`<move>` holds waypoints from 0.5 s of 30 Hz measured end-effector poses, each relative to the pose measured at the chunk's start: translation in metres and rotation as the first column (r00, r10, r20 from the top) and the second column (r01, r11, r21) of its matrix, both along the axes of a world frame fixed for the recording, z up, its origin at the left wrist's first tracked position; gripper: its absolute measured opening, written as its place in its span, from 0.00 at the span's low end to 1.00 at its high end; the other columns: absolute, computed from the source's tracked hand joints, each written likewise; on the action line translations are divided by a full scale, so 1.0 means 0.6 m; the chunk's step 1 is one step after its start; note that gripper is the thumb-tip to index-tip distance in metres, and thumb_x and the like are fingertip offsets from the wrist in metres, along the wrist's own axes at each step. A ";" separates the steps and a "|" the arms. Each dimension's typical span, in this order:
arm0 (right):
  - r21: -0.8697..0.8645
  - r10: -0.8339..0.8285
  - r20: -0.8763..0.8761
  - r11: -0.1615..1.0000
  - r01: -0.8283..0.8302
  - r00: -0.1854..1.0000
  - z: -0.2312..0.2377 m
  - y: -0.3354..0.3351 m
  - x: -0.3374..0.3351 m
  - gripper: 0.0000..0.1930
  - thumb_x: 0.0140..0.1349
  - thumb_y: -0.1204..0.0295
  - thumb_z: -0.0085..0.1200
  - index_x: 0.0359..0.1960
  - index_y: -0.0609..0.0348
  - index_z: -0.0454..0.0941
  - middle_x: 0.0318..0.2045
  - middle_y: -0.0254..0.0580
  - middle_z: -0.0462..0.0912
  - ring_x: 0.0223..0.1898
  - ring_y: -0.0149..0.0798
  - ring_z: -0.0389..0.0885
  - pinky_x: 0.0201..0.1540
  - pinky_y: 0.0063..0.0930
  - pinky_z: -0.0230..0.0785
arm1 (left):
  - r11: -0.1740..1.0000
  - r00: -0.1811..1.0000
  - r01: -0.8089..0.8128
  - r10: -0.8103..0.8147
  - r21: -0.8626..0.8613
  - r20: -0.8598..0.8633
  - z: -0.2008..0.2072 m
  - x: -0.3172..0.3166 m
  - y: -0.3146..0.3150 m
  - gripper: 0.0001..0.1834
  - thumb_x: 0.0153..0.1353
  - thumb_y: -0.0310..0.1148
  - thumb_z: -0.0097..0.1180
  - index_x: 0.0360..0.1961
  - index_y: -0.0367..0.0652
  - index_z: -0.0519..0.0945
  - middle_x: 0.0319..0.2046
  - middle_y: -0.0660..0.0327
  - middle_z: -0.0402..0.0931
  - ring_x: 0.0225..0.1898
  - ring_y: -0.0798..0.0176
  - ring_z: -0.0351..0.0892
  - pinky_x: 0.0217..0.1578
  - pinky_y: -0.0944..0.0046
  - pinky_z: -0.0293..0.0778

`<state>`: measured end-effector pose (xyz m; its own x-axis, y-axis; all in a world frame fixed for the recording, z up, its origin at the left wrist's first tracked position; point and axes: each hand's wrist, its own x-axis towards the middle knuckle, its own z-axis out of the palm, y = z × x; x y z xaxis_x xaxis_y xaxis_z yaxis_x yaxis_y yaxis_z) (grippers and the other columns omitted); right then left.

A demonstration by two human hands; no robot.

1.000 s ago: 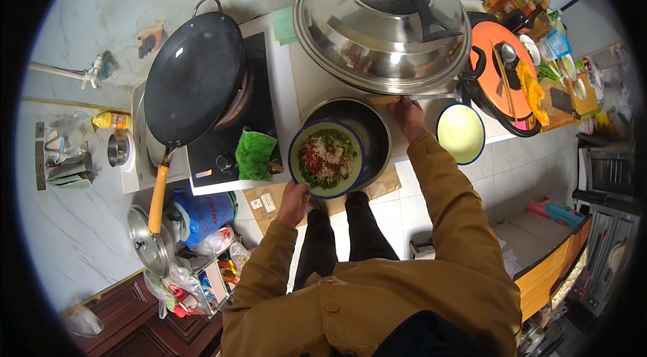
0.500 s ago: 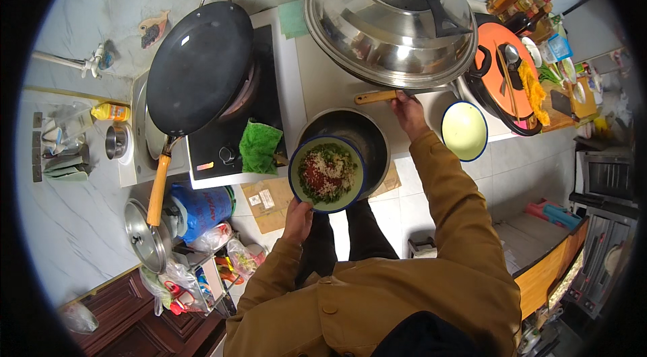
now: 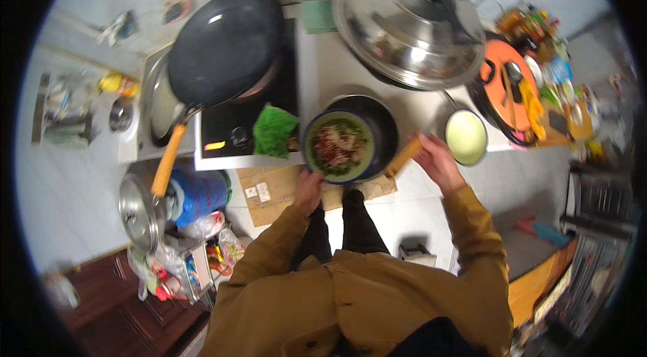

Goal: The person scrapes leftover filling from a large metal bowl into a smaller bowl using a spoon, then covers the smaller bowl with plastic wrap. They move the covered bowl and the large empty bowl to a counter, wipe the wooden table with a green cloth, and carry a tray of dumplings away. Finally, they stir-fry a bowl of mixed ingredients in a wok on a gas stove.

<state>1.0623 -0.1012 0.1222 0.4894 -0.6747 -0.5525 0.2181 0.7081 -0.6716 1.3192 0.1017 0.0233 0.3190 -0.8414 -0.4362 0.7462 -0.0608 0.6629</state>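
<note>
My left hand [image 3: 309, 190] grips the near rim of a pale green bowl [image 3: 373, 155] with a dark blue edge. Chopped greens, red powder and pale minced bits lie in the bowl. It is held over a dark round pot [image 3: 387, 126], hiding the pot's left part. My right hand [image 3: 438, 160] is closed round a utensil with a wooden handle [image 3: 402, 158], just right of the pot. The utensil's far end is blurred, so its kind cannot be made out. Beside that hand stands an empty pale yellow bowl [image 3: 466, 136] with a blue rim.
A large steel-lidded wok [image 3: 384, 47] stands at the back. A black frying pan [image 3: 226, 47] rests on the cooktop near a green cloth [image 3: 273, 131]. An orange board [image 3: 504, 81] with utensils lies at the right, before several bottles [image 3: 522, 20]. Cardboard [image 3: 269, 188] covers the floor below.
My right hand has lifted the wooden-handled utensil off the counter and brought it nearer, its handle now slanting toward the pot. My left hand still holds the filled bowl. The view has shifted.
</note>
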 end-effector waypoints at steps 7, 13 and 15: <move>-0.025 0.271 -0.061 0.962 -0.273 0.961 0.104 0.135 -0.079 0.13 0.62 0.67 0.55 0.44 0.61 0.72 0.38 0.39 0.77 0.43 0.36 0.75 0.50 0.31 0.68 | 0.993 0.997 -0.005 -0.004 0.121 0.073 0.015 0.013 -0.044 0.21 0.59 0.23 0.46 0.55 0.36 0.69 0.50 0.60 0.74 0.50 0.64 0.71 0.52 0.64 0.66; -0.028 0.608 -0.201 0.780 -0.625 0.768 0.185 0.176 -0.133 0.08 0.59 0.76 0.51 0.41 0.60 0.73 0.37 0.39 0.79 0.41 0.35 0.76 0.48 0.29 0.67 | 0.994 0.993 -0.068 0.059 0.091 0.099 0.072 0.029 0.007 0.23 0.58 0.22 0.45 0.56 0.36 0.67 0.52 0.57 0.72 0.51 0.62 0.73 0.51 0.62 0.69; -0.039 0.669 -0.216 0.722 -0.691 0.711 0.191 0.171 -0.129 0.09 0.59 0.79 0.49 0.41 0.61 0.72 0.38 0.39 0.79 0.41 0.34 0.76 0.49 0.30 0.67 | 0.993 0.997 -0.078 0.075 0.083 0.035 0.094 0.038 0.045 0.24 0.57 0.21 0.44 0.57 0.35 0.65 0.53 0.56 0.72 0.51 0.61 0.73 0.51 0.60 0.71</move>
